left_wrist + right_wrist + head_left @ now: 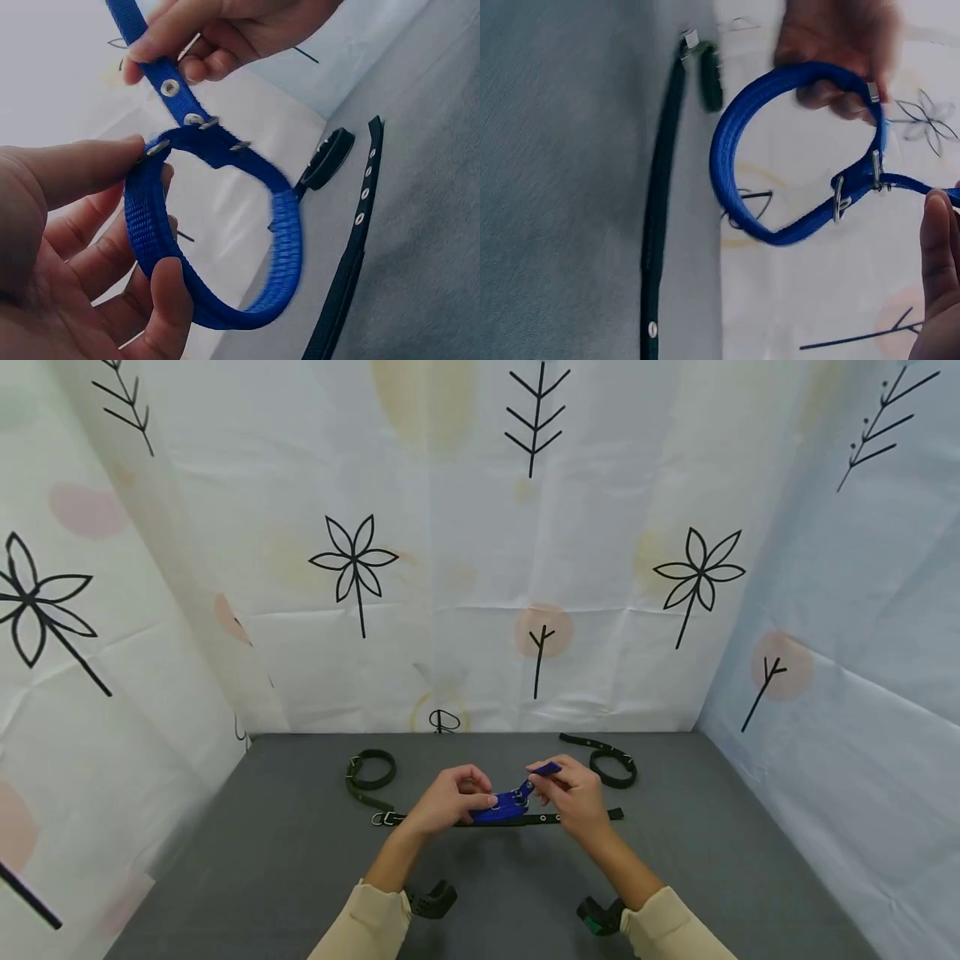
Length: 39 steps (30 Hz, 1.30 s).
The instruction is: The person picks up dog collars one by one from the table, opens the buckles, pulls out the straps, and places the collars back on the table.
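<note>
A blue collar [501,807] with metal eyelets, a buckle and a ring is held up in the air, bent into a loop. My left hand [454,798] pinches the loop's side near a metal keeper, thumb on the outside, as the left wrist view shows. The right hand [572,793] pinches the strap's free end [127,19] between thumb and fingers. That strap runs through the buckle [876,169], with eyelets showing beyond it in the left wrist view. A metal ring [838,199] sits on the loop beside the buckle.
Below the hands a black collar [540,819] lies stretched out on the grey table [300,860]. A coiled green collar [371,768] lies at the back left, a coiled black collar [617,768] at the back right. Patterned white cloth [465,568] walls the table's back and sides.
</note>
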### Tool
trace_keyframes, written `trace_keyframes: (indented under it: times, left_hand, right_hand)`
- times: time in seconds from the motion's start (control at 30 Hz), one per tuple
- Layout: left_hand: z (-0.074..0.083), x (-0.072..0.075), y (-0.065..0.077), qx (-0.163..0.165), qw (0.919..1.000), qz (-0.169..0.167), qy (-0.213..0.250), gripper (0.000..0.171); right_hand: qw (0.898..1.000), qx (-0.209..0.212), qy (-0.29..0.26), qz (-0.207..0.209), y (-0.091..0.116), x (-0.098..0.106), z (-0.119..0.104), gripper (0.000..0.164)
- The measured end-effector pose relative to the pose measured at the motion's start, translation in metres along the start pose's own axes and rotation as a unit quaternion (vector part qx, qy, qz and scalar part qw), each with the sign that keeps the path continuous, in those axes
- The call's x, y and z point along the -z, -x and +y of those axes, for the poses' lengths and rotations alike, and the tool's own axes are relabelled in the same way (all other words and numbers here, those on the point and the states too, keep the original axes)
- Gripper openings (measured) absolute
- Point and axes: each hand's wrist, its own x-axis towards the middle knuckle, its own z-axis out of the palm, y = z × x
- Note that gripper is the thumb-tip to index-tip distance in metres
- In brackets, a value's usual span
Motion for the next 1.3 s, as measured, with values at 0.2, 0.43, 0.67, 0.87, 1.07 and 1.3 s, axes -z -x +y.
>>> trace_keyframes:
  times: [0.2,0.43,0.67,0.87,1.07,1.3]
  left_hand:
    - [0.001,-0.008,0.003,-0.004,0.9996,-0.001,0.028,0.021]
    - [0.000,-0.015,0.005,-0.019,0.9987,0.017,0.044,0.019]
    - [0.007,-0.024,0.006,-0.078,0.9926,0.011,-0.093,0.008]
    - [0.012,-0.035,0.005,-0.099,0.9848,0.038,-0.138,0.009]
    - [0.013,-0.044,0.004,-0.097,0.9816,0.084,-0.141,0.009]
    - [0.009,-0.051,0.004,-0.071,0.9858,0.098,-0.116,0.008]
  right_hand:
    - [0.996,-0.083,-0.003,0.035,-0.004,-0.008,-0.031,0.007]
    - [0.987,-0.138,0.035,0.073,-0.004,-0.015,-0.048,0.006]
    - [0.981,-0.152,0.040,0.112,-0.002,-0.017,-0.052,0.009]
    - [0.981,-0.141,0.041,0.126,-0.003,-0.021,-0.053,0.011]
    - [0.973,-0.174,-0.005,0.153,0.002,-0.025,-0.037,0.013]
    - [0.959,-0.224,-0.022,0.171,0.012,-0.030,-0.017,0.016]
